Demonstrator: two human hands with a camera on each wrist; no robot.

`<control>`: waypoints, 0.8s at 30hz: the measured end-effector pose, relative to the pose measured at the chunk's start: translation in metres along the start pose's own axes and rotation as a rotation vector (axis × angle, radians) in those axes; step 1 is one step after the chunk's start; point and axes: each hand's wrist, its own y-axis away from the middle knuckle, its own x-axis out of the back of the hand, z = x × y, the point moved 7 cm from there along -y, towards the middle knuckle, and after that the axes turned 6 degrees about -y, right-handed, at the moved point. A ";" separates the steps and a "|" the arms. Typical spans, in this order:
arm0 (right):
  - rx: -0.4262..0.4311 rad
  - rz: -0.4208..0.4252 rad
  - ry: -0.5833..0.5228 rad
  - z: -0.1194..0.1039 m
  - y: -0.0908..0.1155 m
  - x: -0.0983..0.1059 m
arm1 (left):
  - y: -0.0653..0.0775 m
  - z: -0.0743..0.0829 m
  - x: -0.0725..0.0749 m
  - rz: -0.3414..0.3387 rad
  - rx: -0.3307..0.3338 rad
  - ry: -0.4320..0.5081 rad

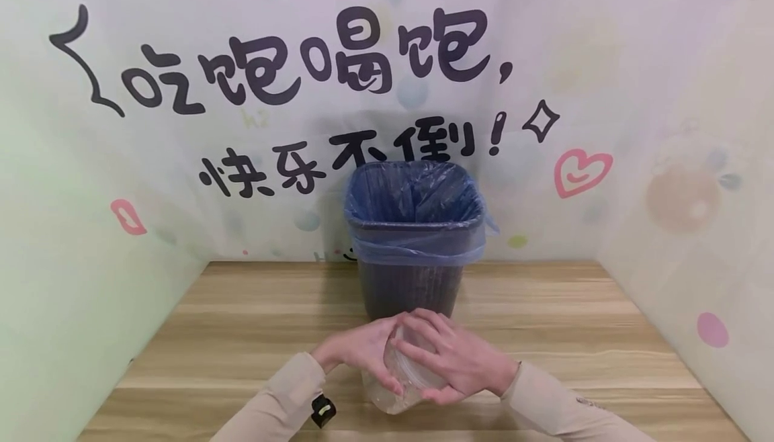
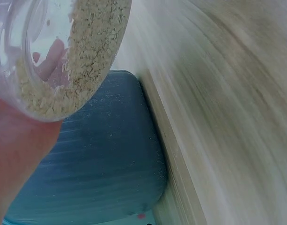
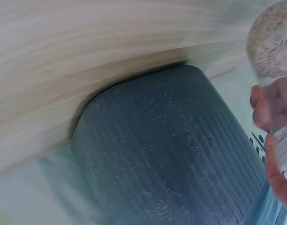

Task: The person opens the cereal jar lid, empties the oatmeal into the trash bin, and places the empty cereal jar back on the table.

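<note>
A clear plastic jar [image 1: 393, 398] of pale flakes, which look like oats, stands out in front of me between both hands. My left hand [image 1: 365, 348] grips its side, thumb toward me. Around the jar's top, the fingers of my right hand [image 1: 456, 355] are curled, partly covering it. In the left wrist view, flakes [image 2: 94, 51] show piled against the wall of the tilted jar, with part of a hand seen through the plastic. The right wrist view catches only the jar's edge [image 3: 269, 44] and some fingers [image 3: 260, 112].
Just beyond my hands, a dark trash bin [image 1: 411, 287] stands on the wooden table [image 1: 242, 334]. A blue plastic bag [image 1: 417, 247] lines it and folds over its rim. Behind rises a printed backdrop [image 1: 272, 12] with black lettering. A black strap [image 1: 323, 410] is near my left sleeve.
</note>
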 end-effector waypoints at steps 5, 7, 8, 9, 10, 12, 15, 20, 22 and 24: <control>0.040 -0.014 -0.033 0.000 0.003 0.003 | 0.000 0.001 -0.001 -0.023 0.004 -0.008; 0.021 -0.019 -0.063 0.000 0.003 0.004 | 0.000 0.001 0.000 -0.021 0.011 -0.032; 0.004 -0.023 -0.081 0.000 0.004 0.004 | 0.001 0.001 0.000 -0.015 0.009 -0.058; -0.020 -0.024 -0.101 0.001 0.005 0.004 | 0.001 0.002 0.001 -0.006 0.009 -0.075; -0.048 -0.022 -0.132 0.002 0.007 0.004 | 0.002 0.003 0.002 0.007 0.003 -0.099; -0.122 -0.005 -0.192 0.004 0.010 0.004 | 0.003 0.005 0.004 0.046 -0.018 -0.151; -0.325 0.000 -0.318 0.014 0.016 0.002 | 0.005 0.008 0.007 0.121 -0.037 -0.240; -0.738 -0.059 -0.555 0.032 0.033 -0.011 | 0.006 0.010 0.008 0.199 0.019 -0.397; -0.861 -0.061 -0.680 0.035 0.040 -0.016 | 0.006 0.009 0.007 0.218 0.067 -0.458; -0.960 -0.054 -0.789 0.036 0.044 -0.020 | 0.007 0.007 0.006 0.236 0.117 -0.519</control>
